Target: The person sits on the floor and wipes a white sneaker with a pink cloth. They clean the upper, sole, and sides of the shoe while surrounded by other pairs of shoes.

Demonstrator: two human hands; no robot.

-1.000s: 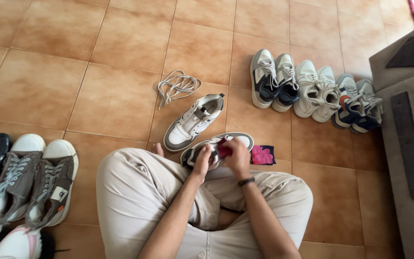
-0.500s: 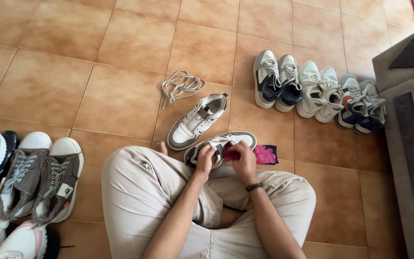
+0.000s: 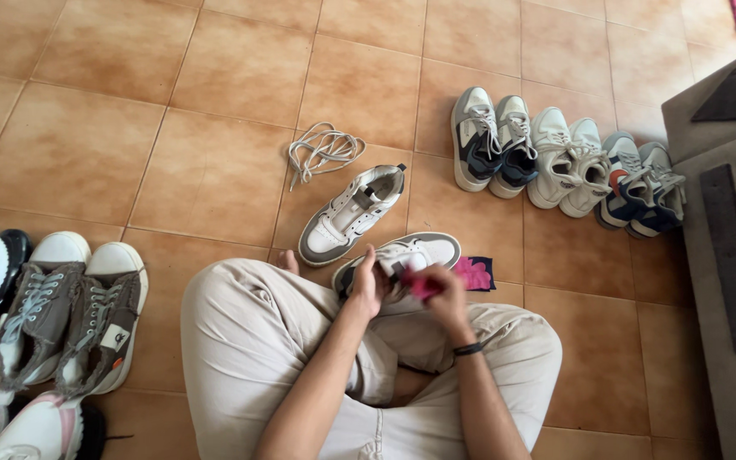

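Observation:
I sit cross-legged on the tiled floor in beige trousers. A white and grey sneaker [image 3: 415, 255] rests at my knees. My left hand [image 3: 367, 282] grips its heel end. My right hand [image 3: 441, 292] holds a pink lace [image 3: 422, 285] against the shoe's upper. A second matching sneaker [image 3: 352, 215], without a lace, lies just beyond on the floor. A loose white lace [image 3: 324, 151] is bundled further out.
A dark packet with pink laces [image 3: 475, 273] lies beside the held shoe. Three pairs of sneakers [image 3: 565, 165] line up at the right, by a grey sofa [image 3: 726, 230]. More shoes [image 3: 63, 315] stand at the left.
My hands have shifted slightly on the sneaker, with the right hand working the pink lace lower. The view has drifted a little.

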